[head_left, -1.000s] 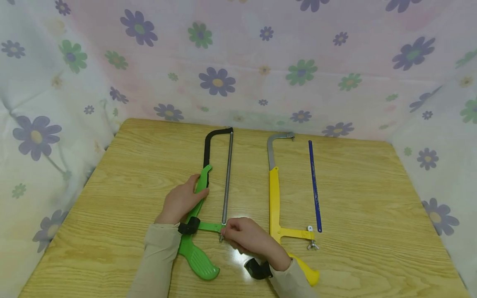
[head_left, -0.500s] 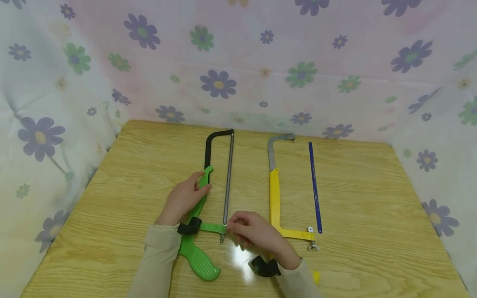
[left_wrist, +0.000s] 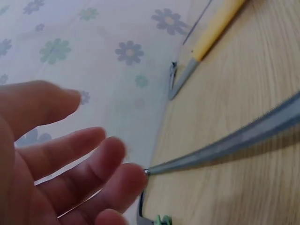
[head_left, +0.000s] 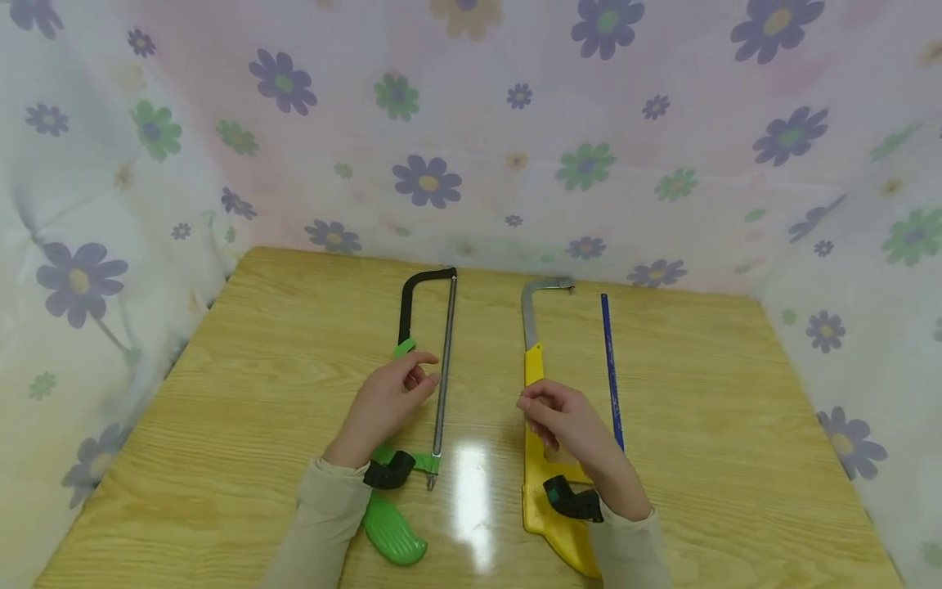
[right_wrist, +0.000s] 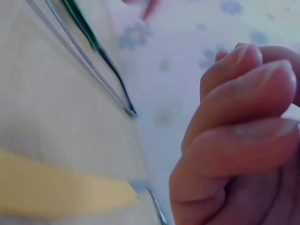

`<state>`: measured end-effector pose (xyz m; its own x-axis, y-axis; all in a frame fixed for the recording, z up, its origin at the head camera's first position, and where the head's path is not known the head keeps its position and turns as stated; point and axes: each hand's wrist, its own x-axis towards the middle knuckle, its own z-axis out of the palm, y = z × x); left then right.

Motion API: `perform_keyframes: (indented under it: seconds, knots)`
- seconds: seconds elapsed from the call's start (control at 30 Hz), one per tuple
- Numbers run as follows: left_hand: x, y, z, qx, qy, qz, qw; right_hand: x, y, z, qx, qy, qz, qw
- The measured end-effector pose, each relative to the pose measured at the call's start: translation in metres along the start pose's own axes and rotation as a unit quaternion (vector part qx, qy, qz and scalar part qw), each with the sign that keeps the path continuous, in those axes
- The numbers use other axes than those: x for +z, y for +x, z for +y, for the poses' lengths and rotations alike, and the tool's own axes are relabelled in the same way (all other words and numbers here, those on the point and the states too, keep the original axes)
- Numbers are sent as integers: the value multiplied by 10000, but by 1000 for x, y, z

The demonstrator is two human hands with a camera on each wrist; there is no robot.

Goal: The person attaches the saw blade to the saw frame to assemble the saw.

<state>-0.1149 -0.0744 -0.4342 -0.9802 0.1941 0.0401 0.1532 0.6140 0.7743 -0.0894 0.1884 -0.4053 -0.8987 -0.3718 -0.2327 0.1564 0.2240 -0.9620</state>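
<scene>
A green-handled hacksaw (head_left: 395, 533) lies on the table with a grey blade (head_left: 445, 376) fitted along its open side. Over its green grip section is my left hand (head_left: 384, 406), thumb and fingers apart and holding nothing; in the left wrist view the fingers (left_wrist: 93, 168) are loosely bent. To the right lies a yellow hacksaw frame (head_left: 538, 470) with a grey front arm and no blade in it. My right hand (head_left: 581, 429) hovers above this frame, fingers loosely curled around nothing, covering part of it. Beyond that hand, a loose blue hacksaw blade (head_left: 610, 360) lies partly hidden.
The wooden table (head_left: 243, 393) extends around both saws, with its back edge against a flowered cloth (head_left: 486, 123). The cloth also hangs at both sides. Black wrist devices sit on each forearm.
My right hand has left the lower end of the green hacksaw's blade and moved right, over the yellow frame. My left hand has let go of the green hacksaw and lifted slightly right.
</scene>
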Motion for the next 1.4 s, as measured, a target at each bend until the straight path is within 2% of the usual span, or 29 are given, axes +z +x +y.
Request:
perform_keyframes:
  seconds: [0.2,0.47,0.73,0.8,0.9,1.0,1.13,1.3,1.4]
  knots:
    - [9,0,19,199,-156,-488,9985,-38,-3,14,-176,6,709,9973]
    - [33,2,47,387,159,-915,9949,-71,-12,28,-179,252,1448,9890]
    - [65,-5,61,616,197,-1811,9813,-90,-18,49,91,683,1997,9774]
    - [74,-5,65,768,278,-1801,9802,-94,-19,51,133,761,2055,9756]
    - [85,-6,71,982,282,-1595,9819,-101,-21,54,146,746,2126,9742]
    - [94,-7,75,1161,277,-1359,9835,-108,-23,57,96,547,2215,9736]
    - [105,-10,79,1279,359,-1252,9832,-115,-25,62,242,156,2356,9714]
    - [120,-15,83,1294,522,-1502,9788,-124,-31,74,654,-359,2345,9693]
    - [128,-17,85,1341,692,-1675,9743,-127,-34,78,799,-477,2273,9694]
